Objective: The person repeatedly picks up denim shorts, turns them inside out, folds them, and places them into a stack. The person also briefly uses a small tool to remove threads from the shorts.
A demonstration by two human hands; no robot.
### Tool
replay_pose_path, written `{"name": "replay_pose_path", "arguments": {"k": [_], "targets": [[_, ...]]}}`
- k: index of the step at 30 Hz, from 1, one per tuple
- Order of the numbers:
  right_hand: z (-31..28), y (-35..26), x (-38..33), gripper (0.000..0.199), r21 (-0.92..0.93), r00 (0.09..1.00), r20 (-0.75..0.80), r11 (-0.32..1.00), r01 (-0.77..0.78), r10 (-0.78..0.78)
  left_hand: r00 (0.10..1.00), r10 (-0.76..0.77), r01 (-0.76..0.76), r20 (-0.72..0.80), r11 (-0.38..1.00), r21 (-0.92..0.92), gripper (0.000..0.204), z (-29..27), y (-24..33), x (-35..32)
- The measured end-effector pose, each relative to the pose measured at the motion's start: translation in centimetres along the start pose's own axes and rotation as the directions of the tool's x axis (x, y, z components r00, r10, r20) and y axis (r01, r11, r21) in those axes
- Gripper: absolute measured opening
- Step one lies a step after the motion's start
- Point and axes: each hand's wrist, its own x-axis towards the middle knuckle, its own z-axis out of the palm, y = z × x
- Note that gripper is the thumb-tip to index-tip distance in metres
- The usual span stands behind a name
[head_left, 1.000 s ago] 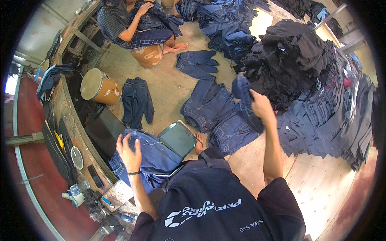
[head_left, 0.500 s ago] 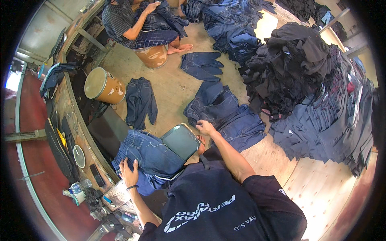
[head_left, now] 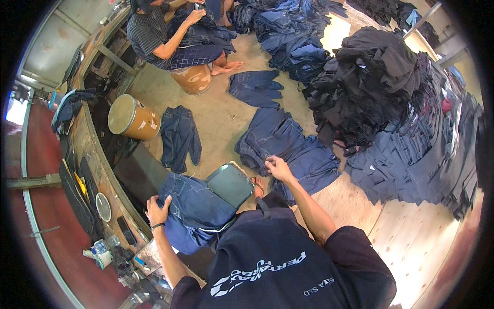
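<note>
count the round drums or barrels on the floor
2. A tan drum lies tipped on its side by the left bench; an orange-brown barrel stands under the seated person. Clothes piles could hide others.

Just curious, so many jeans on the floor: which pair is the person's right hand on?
The spread-out pair of jeans directly ahead; the right hand pinches its edge. The other loose pairs lie farther off, untouched.

Daylight fills the room evenly, brightest on a glaring patch of floor [head_left: 337, 33] at the top. Shadows are soft. Sharp at centre; straight edges bend toward the black rim.
</note>
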Motion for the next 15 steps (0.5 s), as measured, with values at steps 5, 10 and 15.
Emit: {"name": "replay_pose_path", "arguments": {"k": [5,10,15], "targets": [[0.9,0.7,-1.9,0.037,-0.062,1.000,0.002,0.998,-0.024,0.025,0.967,0.190,-0.186,-0.168,0.982,0.037,0.063,-3.5,1.8,0.8],[-0.4,-8.1,-7.7,0.039,0.011,0.989,0.023,0.989,0.145,-0.145,0.957,0.285,-0.286,-0.059,0.884,-0.370,0.040,-10.8,8.8,-3.6],[-0.9,-21.4,-16.4,0.061,0.398,0.756,0.623,0.914,-0.082,-0.203,0.882,0.409,-0.471,-0.233,0.765,-0.439,0.033,-14.8,19.7,-11.1]]}}
